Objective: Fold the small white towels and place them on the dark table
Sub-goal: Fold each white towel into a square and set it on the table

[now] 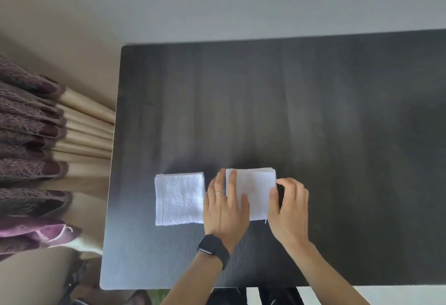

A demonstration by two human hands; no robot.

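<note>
My left hand [225, 208] presses flat, fingers straight, on the left part of a white towel [255, 189]. My right hand [289, 210] pinches its right edge, fingers curled. Just left lies a second folded towel [179, 198], both near on the dark table [313, 111].

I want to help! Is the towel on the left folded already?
Folded. The left towel lies flat as a small, neat square.
</note>
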